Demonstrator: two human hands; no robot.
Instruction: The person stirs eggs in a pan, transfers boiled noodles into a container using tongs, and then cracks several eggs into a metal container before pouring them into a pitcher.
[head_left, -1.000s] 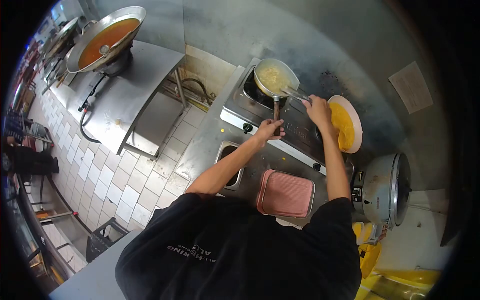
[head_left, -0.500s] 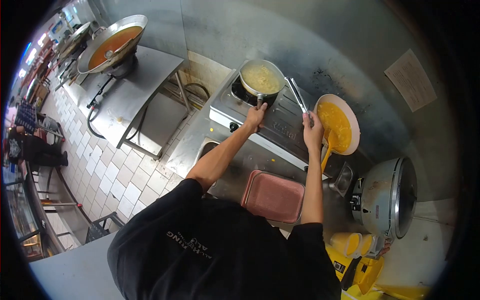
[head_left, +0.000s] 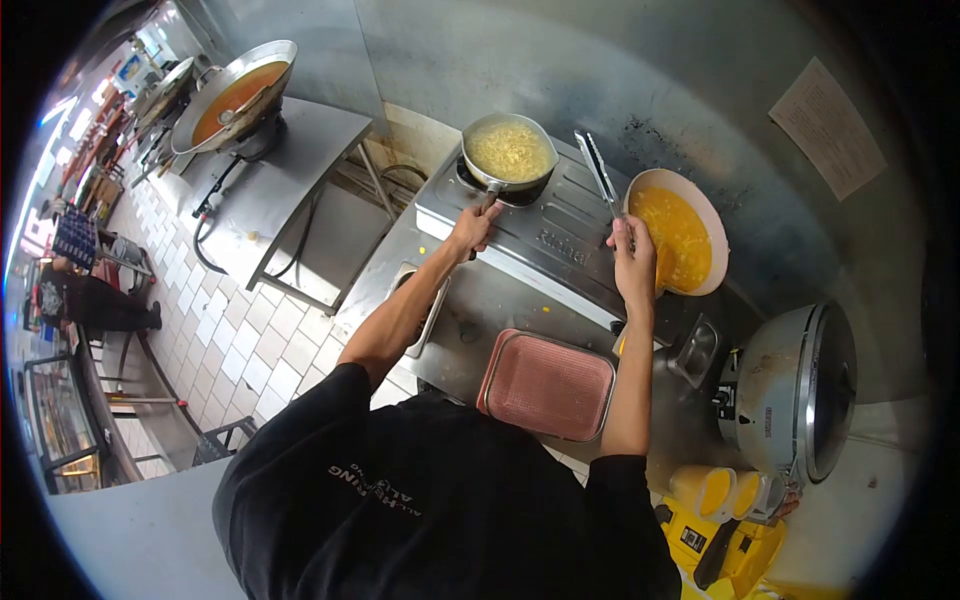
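Observation:
My left hand (head_left: 474, 230) is closed round the handle of a saucepan (head_left: 552, 160) on the stove's burner. Pale noodles (head_left: 505, 148) in cloudy liquid fill the saucepan. In my right hand (head_left: 632, 252) is a pair of metal tongs (head_left: 598, 172), tips pointing up and away, apart from the saucepan. Just beyond that hand stands a wide pale pan (head_left: 712, 215) with yellow soup (head_left: 680, 235); a yellow utensil in it is mostly hidden behind my right hand and forearm.
Below the stove (head_left: 560, 240) lies a pink tray (head_left: 550, 385). A large round cooker (head_left: 775, 395) stands right, near tubs of yellow liquid (head_left: 705, 492) and what look like another person's fingers (head_left: 788, 504). At left are a wok (head_left: 285, 75) of orange-red liquid and a distant person (head_left: 95, 300).
The saucepan's handle has swung left with my left hand, and the saucepan has turned. The tongs' tips have moved away from the saucepan's rim. The view has shifted slightly.

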